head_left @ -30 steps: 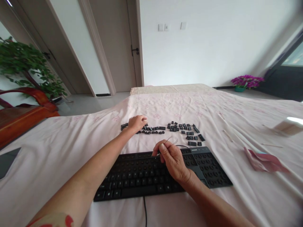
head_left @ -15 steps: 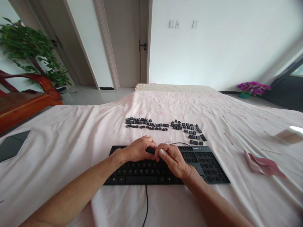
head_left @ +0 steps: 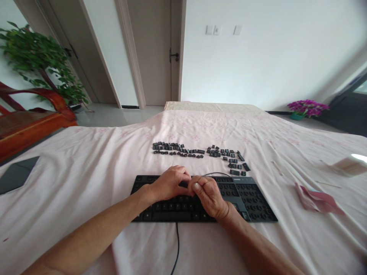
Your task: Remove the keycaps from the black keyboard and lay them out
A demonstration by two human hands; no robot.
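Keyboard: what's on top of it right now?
The left hand and right hand rest on the middle of the keyboard, fingertips meeting. The keys beneath them, and anything pinched, are covered.

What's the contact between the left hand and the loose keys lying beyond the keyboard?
Apart. The head view shows the left hand over the keyboard, with a strip of bare sheet between it and the loose keys.

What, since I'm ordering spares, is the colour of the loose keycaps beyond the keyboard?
Black keycaps, clearest in the head view.
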